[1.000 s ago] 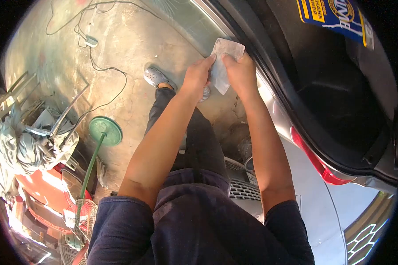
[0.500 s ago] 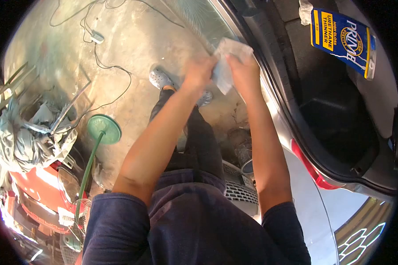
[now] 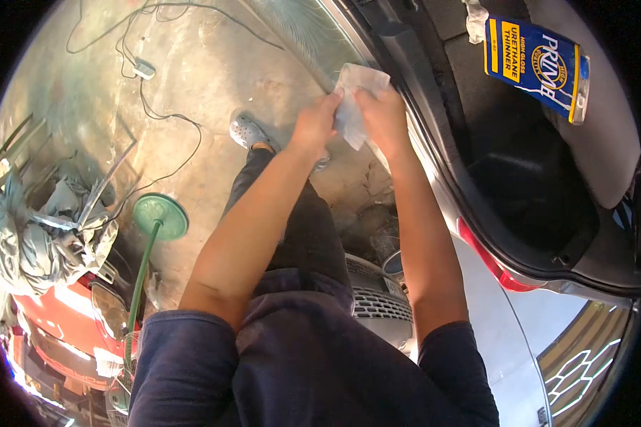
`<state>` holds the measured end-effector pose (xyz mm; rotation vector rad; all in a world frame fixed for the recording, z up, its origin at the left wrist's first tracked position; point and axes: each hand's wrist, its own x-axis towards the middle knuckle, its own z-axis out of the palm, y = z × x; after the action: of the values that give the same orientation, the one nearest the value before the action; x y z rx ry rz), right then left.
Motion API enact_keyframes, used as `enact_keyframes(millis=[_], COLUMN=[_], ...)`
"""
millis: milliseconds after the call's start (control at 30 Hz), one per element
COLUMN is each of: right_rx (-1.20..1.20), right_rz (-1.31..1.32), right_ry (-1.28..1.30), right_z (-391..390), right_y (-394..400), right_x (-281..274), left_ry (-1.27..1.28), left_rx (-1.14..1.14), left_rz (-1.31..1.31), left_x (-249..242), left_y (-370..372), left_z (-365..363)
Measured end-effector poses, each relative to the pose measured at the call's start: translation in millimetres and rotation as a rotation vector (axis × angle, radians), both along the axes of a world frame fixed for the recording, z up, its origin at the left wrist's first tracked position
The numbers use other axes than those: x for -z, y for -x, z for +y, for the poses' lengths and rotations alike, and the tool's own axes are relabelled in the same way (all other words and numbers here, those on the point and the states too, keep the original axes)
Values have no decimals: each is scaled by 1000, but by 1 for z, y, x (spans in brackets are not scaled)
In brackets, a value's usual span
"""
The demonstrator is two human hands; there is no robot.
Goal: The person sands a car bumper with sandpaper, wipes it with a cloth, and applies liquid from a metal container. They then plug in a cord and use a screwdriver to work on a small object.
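Between my two hands is a pale, thin cloth or wipe (image 3: 350, 122), held in front of me near the edge of the car's open trunk. My left hand (image 3: 316, 124) pinches its left edge with thumb and fingers. My right hand (image 3: 384, 117) grips its right side, the thumb lying on top and the other fingers hidden beneath. The far end of the cloth sticks up above both hands. A blue and yellow urethane thinner can (image 3: 538, 67) rests on its side inside the trunk, to the right of my hands.
The dark trunk opening (image 3: 527, 185) and red tail light (image 3: 488, 256) are on the right. A green round-based stand (image 3: 160, 215) is at left, near crumpled grey sheeting (image 3: 43, 228) and a red car (image 3: 64, 320). A black cable (image 3: 171, 117) crosses the concrete floor.
My hands, blurred by motion before, are now sharper, and the left one sits against the cloth's edge. The whole view has shifted slightly, with surroundings moving a little left.
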<state>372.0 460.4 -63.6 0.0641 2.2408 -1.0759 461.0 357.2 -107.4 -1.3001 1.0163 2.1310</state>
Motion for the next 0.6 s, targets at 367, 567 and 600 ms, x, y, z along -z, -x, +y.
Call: enact_keyframes(millis=[367,567,600], right_rx=[396,-133,-194], right_rz=[-249,62,101], right_ry=[282,-108,-160], right_z=[66,86,88], right_y=[-44,-3,1], right_x=[-53,-35,-33], left_ry=[-50,432,335], left_rx=[-198,110,116], left_rz=[177,180,147], left_x=[-48,7,-1], left_y=[-31,-105,-126], left_z=[76,89,74])
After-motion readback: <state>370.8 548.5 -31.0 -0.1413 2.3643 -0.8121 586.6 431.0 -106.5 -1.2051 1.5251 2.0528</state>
